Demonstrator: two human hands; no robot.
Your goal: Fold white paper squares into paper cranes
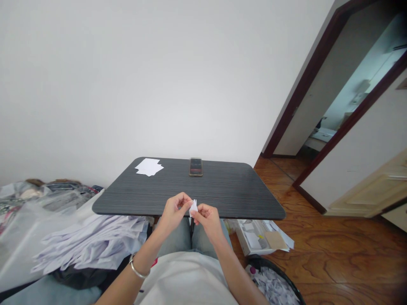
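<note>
A small folded piece of white paper is pinched between my two hands, just above the near edge of the dark table. My left hand grips its left side with thumb and fingertips. From the right, my right hand holds its lower part the same way. Two narrow points stick up at the top of the paper; its lower end is partly covered by my fingers. Several loose white sheets lie at the table's far left, and a phone rests near the back edge.
White cloth is heaped at the left beside plastic bags. On the wooden floor at the right are a white box with papers and a dark-rimmed bin full of paper scraps. A wall stands behind the table.
</note>
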